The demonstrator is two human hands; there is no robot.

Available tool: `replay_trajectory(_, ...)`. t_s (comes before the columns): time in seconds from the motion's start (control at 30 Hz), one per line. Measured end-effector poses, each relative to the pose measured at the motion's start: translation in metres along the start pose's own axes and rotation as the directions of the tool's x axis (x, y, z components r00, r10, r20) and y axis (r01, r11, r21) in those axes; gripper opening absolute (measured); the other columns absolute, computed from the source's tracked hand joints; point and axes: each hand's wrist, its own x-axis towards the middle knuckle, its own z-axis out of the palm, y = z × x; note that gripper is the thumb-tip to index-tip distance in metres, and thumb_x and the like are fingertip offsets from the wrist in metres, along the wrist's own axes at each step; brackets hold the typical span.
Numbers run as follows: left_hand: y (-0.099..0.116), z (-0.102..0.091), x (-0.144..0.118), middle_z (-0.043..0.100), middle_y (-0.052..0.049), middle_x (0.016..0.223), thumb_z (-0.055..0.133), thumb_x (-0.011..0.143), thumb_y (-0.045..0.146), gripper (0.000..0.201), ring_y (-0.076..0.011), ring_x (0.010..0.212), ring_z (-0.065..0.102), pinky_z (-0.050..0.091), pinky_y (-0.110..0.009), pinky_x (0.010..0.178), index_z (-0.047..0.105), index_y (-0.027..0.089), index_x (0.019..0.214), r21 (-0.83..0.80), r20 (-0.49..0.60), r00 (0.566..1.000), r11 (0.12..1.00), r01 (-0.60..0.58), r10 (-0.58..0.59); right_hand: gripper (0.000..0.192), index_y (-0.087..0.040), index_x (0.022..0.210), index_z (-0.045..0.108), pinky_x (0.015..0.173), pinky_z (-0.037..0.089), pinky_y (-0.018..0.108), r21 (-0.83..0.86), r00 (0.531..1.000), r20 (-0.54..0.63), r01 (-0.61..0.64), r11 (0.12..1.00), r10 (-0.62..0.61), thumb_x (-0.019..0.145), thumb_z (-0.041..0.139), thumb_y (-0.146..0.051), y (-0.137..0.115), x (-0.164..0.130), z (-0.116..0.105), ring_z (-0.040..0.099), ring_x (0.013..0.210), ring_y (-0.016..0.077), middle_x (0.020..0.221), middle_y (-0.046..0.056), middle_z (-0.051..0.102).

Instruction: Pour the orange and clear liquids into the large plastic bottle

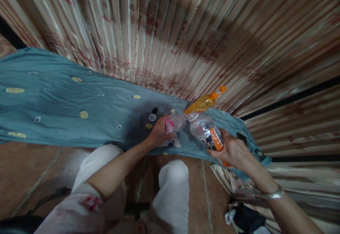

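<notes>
My left hand is closed around a small clear plastic bottle with a pink label, tilted to the right. My right hand grips a larger clear bottle with an orange and black label, which leans to the left. The two bottle necks come together over the cloth; whether they touch I cannot tell. Left of them lie a black cap and a whitish round cap. Just behind the necks is a bottle of orange-yellow liquid with an orange top.
A blue-green cloth with yellow patterns covers the long surface. White crumpled paper lies below my left hand, and a dark flat object beyond my right hand. A pleated curtain hangs behind. Dark items sit at lower right.
</notes>
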Motion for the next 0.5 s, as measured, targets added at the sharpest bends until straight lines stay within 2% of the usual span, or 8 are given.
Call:
replay_trajectory(0.2,0.0008,-0.0001,-0.0001,0.087,-0.02,0.167,0.117,0.072,0.022,0.099,-0.0517,0.159,0.084,0.069,-0.076,0.141,0.078,0.023,0.163,-0.009,-0.005,1.0,1.0,0.004,-0.004,0.065,-0.022,0.14,0.077,0.072,0.065,0.045,-0.07,0.999,0.027,0.03,0.997,-0.028,0.093,0.094,-0.062,0.0038,0.0019,-0.0038,0.094,0.087,0.0468,0.093,0.015,0.093)
replay_trajectory(0.37,0.0002,0.0,-0.0006,0.086,-0.019,0.169,0.116,0.073,0.02,0.101,-0.0489,0.162,0.083,0.067,-0.073,0.145,0.076,0.024,0.166,-0.008,0.012,1.0,1.0,0.004,-0.003,0.074,-0.016,0.144,0.078,0.072,0.065,0.047,-0.124,1.0,-0.022,0.013,0.992,-0.016,0.091,0.094,-0.065,0.0035,0.0004,0.0015,0.092,0.083,0.0477,0.089,0.016,0.091)
replay_trajectory(0.5,-0.0019,0.0008,-0.0009,0.086,-0.021,0.17,0.115,0.072,0.02,0.1,-0.051,0.163,0.082,0.067,-0.076,0.144,0.077,0.023,0.165,-0.001,0.008,1.0,1.0,-0.005,0.005,0.07,-0.019,0.142,0.079,0.073,0.065,0.047,-0.148,0.998,-0.045,0.029,0.989,-0.036,0.09,0.093,-0.065,0.0054,0.0003,0.0029,0.091,0.082,0.0466,0.087,0.014,0.091)
